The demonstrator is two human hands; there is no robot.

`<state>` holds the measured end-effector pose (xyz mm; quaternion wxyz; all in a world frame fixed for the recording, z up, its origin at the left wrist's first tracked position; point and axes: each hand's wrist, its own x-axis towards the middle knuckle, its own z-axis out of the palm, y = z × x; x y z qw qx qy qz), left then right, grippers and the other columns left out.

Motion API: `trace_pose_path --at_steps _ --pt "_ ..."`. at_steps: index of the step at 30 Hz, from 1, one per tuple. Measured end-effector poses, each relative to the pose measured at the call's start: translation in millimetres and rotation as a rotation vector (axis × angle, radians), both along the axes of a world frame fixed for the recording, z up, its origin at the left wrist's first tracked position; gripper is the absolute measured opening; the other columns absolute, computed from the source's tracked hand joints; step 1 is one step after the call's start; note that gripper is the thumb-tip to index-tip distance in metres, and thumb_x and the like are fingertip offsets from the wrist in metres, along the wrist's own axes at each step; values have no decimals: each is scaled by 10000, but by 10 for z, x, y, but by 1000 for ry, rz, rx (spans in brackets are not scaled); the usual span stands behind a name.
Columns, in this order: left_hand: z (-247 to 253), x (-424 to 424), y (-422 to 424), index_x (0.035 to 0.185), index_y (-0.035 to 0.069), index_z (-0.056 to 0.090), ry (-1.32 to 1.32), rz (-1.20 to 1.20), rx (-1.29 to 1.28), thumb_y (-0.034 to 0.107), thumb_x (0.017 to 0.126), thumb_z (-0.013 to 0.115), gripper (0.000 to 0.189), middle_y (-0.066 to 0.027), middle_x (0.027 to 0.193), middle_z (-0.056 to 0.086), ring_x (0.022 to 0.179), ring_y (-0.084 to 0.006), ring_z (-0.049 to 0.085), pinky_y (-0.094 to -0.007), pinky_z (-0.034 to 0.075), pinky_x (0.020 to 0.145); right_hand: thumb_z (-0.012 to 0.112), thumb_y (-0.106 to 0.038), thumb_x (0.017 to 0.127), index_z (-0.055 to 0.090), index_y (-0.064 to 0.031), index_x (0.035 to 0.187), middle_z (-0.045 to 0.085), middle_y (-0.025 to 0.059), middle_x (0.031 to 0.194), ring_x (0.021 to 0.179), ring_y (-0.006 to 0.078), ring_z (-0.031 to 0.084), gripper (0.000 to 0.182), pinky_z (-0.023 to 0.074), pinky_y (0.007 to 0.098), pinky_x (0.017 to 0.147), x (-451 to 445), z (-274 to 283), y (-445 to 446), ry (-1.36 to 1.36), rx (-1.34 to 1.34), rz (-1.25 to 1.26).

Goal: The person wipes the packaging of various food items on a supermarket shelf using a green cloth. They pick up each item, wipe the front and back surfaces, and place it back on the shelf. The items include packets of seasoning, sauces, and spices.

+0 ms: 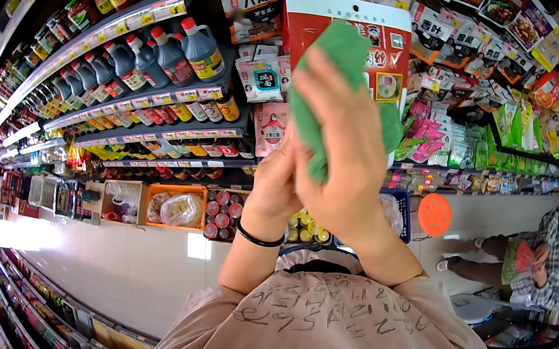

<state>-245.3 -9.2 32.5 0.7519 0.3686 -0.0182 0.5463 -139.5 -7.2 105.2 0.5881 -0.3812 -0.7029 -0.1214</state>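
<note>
My right hand (344, 147) grips a green cloth (342, 53) and lays it over the front of a red and white food packet (389, 50). The packet is tilted, with a hang hole in its white top strip and printed writing. A black band circles the wrist of my left hand (275, 181), which is closed at the packet's lower left side. Its fingertips are partly hidden behind my right hand and the cloth. Small hanging seasoning packets (260, 78) show just left of the packet.
Shelves (134, 101) of dark sauce bottles (203, 48) stand at left. More hanging packets (444, 30) fill the right. Below are an orange crate (170, 184), a blue basket (404, 214) and an orange stool (435, 215). Another person (553, 250) is at lower right.
</note>
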Motion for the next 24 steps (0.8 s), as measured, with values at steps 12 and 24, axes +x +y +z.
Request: trace_pose_path --at_steps 12,24 --pt "30 -93 -145 1555 70 129 112 20 6 336 1063 354 603 -89 1535 326 1378 -200 380 -376 351 1105 603 54 829 639 9 1161 654 161 1199 1143 337 616 337 470 401 968 36 259 -19 -122 47 173" --pt "284 -40 56 1478 -3 279 -307 -69 30 404 1051 334 593 -209 1460 427 1334 -339 452 -498 385 1093 585 99 803 611 34 1193 606 205 1276 1164 367 594 396 451 464 999 361 16 1 92 0 29"
